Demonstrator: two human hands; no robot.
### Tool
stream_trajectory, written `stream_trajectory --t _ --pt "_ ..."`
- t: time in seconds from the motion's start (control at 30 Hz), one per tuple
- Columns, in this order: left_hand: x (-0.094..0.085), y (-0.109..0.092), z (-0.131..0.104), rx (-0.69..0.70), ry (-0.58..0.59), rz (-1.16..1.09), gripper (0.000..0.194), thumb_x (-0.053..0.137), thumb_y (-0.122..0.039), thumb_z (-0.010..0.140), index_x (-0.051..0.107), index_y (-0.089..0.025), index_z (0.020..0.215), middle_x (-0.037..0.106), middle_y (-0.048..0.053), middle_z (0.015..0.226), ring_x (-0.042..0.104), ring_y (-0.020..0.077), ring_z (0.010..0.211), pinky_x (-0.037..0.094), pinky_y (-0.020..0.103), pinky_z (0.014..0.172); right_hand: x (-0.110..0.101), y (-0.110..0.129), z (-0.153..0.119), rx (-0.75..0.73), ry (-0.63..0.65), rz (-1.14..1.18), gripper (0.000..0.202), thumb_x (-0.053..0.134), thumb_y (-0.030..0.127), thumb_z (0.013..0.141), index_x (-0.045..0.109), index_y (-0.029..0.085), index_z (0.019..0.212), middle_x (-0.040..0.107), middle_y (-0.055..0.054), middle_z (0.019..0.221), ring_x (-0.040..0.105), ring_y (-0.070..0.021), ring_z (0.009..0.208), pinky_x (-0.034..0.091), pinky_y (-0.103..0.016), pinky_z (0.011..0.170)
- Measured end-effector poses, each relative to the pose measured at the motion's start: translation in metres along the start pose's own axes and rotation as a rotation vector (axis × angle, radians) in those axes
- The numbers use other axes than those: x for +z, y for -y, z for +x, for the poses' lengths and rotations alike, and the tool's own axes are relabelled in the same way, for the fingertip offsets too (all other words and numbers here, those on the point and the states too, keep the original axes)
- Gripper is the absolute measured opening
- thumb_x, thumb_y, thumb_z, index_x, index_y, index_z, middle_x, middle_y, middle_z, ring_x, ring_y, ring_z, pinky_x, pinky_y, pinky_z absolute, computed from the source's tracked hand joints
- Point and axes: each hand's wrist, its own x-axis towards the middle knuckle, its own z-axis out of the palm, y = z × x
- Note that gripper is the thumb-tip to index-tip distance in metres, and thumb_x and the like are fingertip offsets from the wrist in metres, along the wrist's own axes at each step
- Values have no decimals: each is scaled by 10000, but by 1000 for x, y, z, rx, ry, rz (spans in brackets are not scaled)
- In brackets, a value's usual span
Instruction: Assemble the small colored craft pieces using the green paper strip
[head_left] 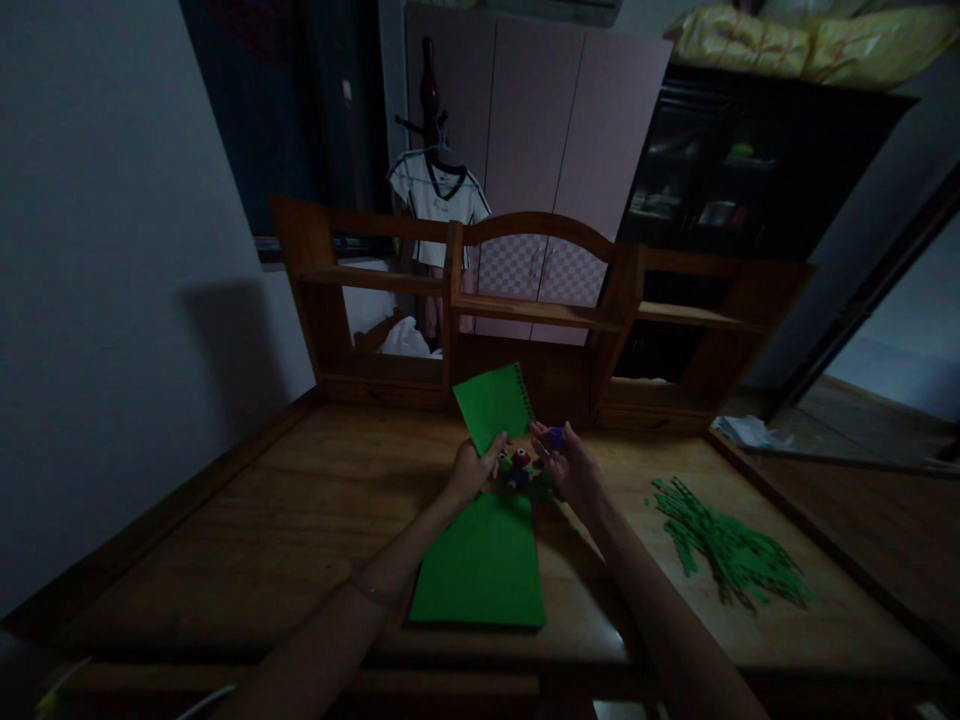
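My left hand (478, 468) is closed, thumb and fingers pinching the lower edge of a green sheet (491, 403) with a row of punched holes along its right edge. In my right hand (571, 465) a small purple piece (556, 438) sits between thumb and fingers. Between the hands are small colourful pieces, among them a red one (521, 458) and a green one; what bears them is too dim to tell. A green pad (482, 565) lies flat on the wooden desk (315, 510), below my hands.
On the right of the desk lies a heap of green paper strips (724, 545). A wooden shelf unit (536, 312) stands along the back edge. White plastic (750, 432) lies by the back right corner. A wall (150, 300) rises on the left.
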Motion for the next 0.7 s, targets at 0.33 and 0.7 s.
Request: stream_trajectory --t 0.33,0.7 --pt "2 4 4 -21 -57 -47 429 532 -554 762 597 -140 673 507 -19 455 453 105 383 351 222 437 3 -7 -12 -49 55 -504 383 705 393 681 613 230 1015 664 -21 896 614 -173 785 480 -278 686" --pt "1 4 1 -16 -91 64 415 575 -540 733 617 -138 638 539 2 466 501 123 423 353 214 443 16 -8 -18 -44 97 -451 371 741 377 644 600 221 951 678 -62 981 626 -232 927 485 -355 798"
